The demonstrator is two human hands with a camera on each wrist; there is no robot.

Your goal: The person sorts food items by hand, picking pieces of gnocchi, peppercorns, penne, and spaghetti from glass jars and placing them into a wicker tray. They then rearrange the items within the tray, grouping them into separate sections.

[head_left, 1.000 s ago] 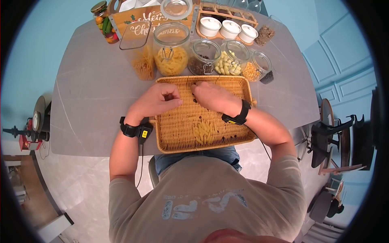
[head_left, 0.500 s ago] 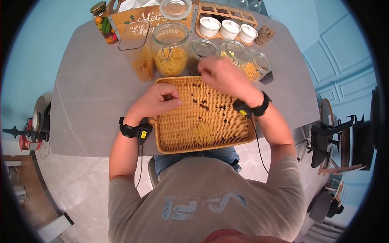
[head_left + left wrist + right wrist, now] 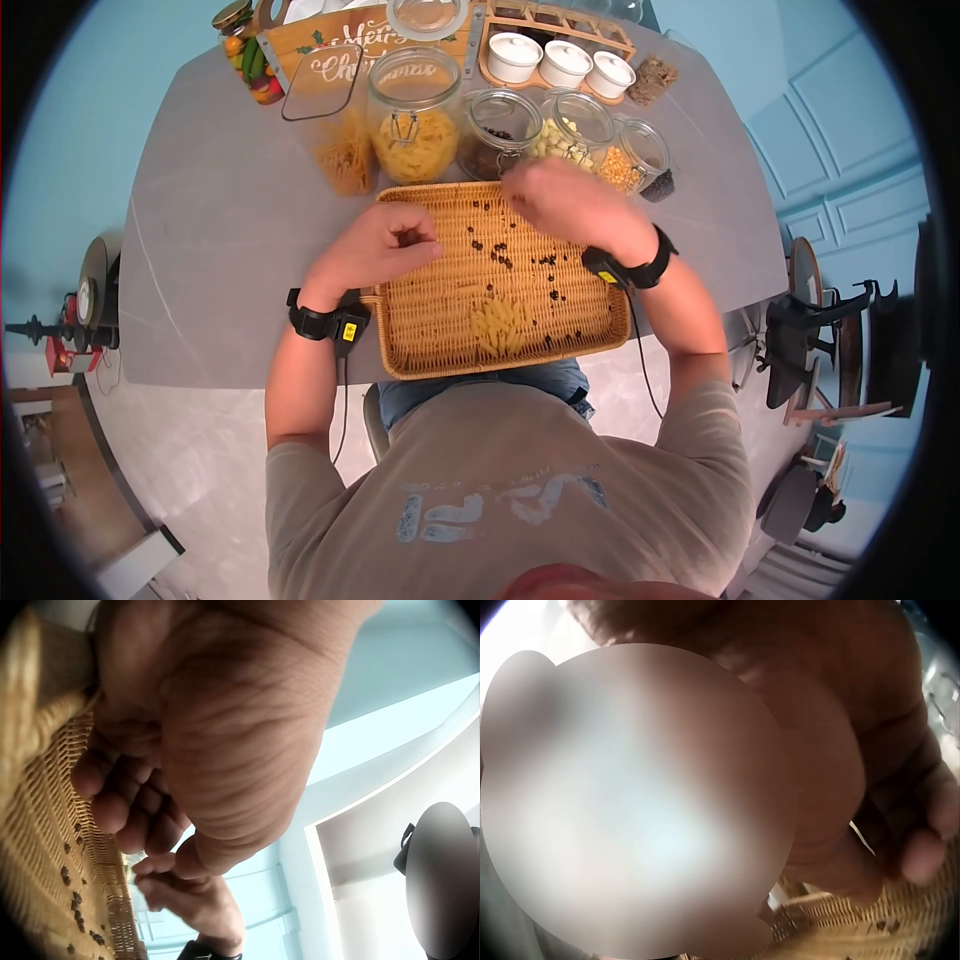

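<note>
A shallow wicker tray (image 3: 388,335) lies in front of the person. Small dark bean-like pieces (image 3: 499,255) are scattered over its far and right parts, with a pile of penne pasta (image 3: 500,326) near the front. The left hand (image 3: 382,245) stays over the tray's left side, its fingers loosely bent and nothing visible in them. Over the far right rim hovers the right hand (image 3: 572,200). Its fingers hang loosely bent in the right wrist view, thumb apart from the fingertips. Just beyond it stands a glass jar of dark pieces (image 3: 480,158).
Behind the tray stand a tall jar of penne (image 3: 415,145), a container of thin pasta (image 3: 345,165), a jar of pale pieces (image 3: 562,142) and a jar of yellow kernels (image 3: 618,170). White lidded pots (image 3: 515,57) and a wooden sign (image 3: 345,45) are farther back.
The right hand lifted from the far part of the tray towards the jars, uncovering dark pieces, then shifted slightly right and nearer the tray. The left hand kept its place at the tray.
</note>
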